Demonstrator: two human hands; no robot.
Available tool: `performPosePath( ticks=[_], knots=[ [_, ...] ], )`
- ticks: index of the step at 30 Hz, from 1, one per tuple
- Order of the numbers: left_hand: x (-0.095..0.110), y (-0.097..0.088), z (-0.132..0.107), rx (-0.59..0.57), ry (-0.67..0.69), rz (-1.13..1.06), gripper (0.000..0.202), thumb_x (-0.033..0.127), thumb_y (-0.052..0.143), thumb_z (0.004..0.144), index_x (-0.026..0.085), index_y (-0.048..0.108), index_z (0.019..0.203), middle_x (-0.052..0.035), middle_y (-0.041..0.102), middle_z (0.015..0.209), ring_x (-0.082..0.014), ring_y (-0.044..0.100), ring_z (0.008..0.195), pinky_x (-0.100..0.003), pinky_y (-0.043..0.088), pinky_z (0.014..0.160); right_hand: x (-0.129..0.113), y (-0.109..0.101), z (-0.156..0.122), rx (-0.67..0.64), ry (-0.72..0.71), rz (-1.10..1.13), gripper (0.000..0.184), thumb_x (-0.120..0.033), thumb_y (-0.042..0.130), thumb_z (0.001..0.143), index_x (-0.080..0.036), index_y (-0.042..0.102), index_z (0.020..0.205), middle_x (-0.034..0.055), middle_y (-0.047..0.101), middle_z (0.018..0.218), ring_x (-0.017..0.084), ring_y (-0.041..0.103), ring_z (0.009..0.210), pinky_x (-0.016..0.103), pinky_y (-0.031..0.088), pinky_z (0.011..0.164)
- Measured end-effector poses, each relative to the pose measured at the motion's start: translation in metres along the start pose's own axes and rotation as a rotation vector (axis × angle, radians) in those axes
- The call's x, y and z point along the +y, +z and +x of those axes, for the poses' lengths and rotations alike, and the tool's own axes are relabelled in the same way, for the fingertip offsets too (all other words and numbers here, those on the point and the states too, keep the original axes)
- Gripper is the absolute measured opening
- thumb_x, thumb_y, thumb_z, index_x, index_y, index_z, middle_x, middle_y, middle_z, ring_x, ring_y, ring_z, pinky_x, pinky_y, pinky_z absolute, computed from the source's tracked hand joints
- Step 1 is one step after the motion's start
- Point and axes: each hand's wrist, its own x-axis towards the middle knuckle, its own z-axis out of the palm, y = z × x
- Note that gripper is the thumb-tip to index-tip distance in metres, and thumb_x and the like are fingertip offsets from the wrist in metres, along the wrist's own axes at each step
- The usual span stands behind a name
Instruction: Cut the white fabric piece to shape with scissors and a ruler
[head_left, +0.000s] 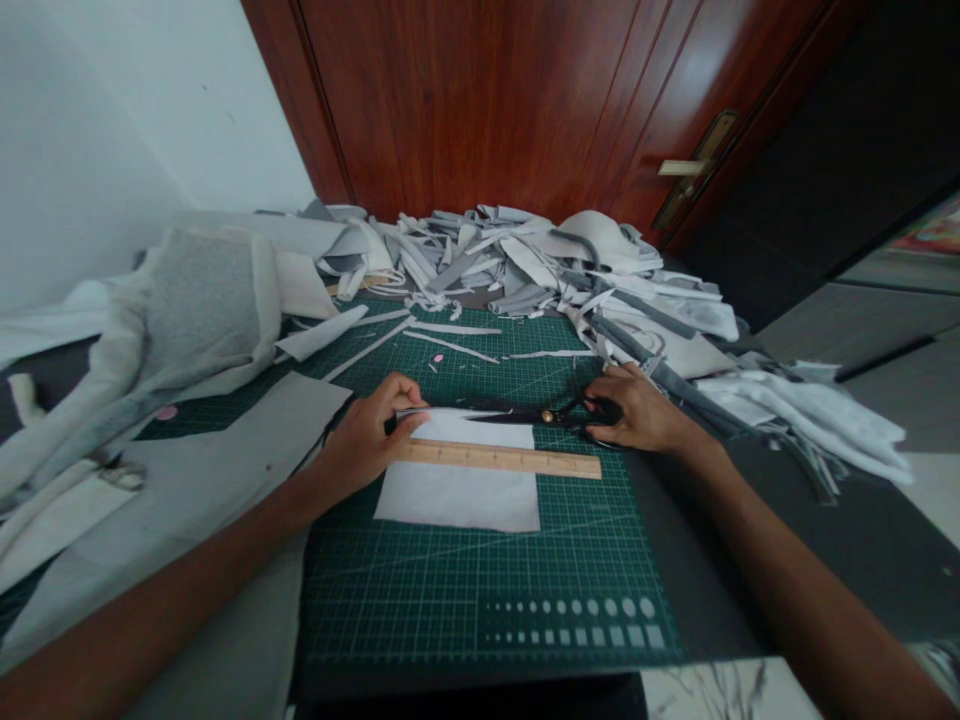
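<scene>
A pale rectangular piece of cloth (459,498) lies on the green cutting mat (465,590), with a wooden ruler (517,461) resting across it. At the cloth's upper left corner, the fingers of my left hand (373,428) pinch its edge. My right hand (634,410) grips the handles of black scissors (550,416) with a brass-coloured pivot. The scissor blades are parted and point left along the cloth's far edge, their tips reaching toward my left fingers. How much cloth lies between the blades is hard to make out.
Narrow cut strips (454,345) are scattered on the mat's far part. Behind them, a heap of grey and white scraps (480,250) stretches along the table toward a wooden door (465,100). Larger grey cloth (202,300) is piled at left; a flat grey sheet (247,560) lies under my left forearm.
</scene>
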Motion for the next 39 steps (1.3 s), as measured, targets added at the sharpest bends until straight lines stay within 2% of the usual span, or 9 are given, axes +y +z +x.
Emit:
performPosePath(
  ticks=[8,13,21,39],
  knots=[
    [0.0,0.001,0.0,0.004,0.003,0.007,0.018,0.041,0.057,0.095,0.024,0.052,0.1,-0.0025,0.072,0.097,-0.0232,0.074,0.094,-0.034,0.052,0.085,0.001,-0.003,0.0,0.001,-0.01,-0.044,0.03,-0.05,0.069,0.086,-0.023,0.06,0.08,0.0046,0.068,0.077,0.025,0.055,0.082,0.042,0.035,0.082],
    [-0.002,0.001,0.0,-0.001,0.0,0.003,0.019,0.042,0.057,0.096,0.024,0.053,0.101,-0.0024,0.072,0.097,-0.0226,0.074,0.094,-0.034,0.052,0.086,0.003,-0.005,-0.004,0.031,0.01,-0.034,0.021,-0.041,0.07,0.082,-0.023,0.06,0.078,0.0045,0.068,0.076,0.025,0.056,0.082,0.042,0.035,0.082],
    [-0.003,0.0,0.0,0.004,0.015,0.004,0.019,0.042,0.057,0.096,0.024,0.052,0.101,-0.0024,0.071,0.096,-0.0232,0.074,0.096,-0.034,0.052,0.084,0.002,-0.011,-0.006,-0.012,0.066,-0.075,0.018,-0.035,0.067,0.079,-0.023,0.058,0.089,0.0052,0.069,0.089,0.028,0.055,0.089,0.043,0.033,0.083],
    [0.0,0.001,0.0,-0.001,-0.006,-0.001,0.017,0.04,0.057,0.095,0.025,0.052,0.099,-0.0025,0.071,0.097,-0.0231,0.074,0.095,-0.036,0.052,0.086,-0.005,-0.003,-0.001,-0.022,0.029,-0.062,0.025,-0.042,0.069,0.08,-0.023,0.058,0.091,0.0062,0.07,0.091,0.028,0.058,0.09,0.043,0.035,0.085]
  ],
)
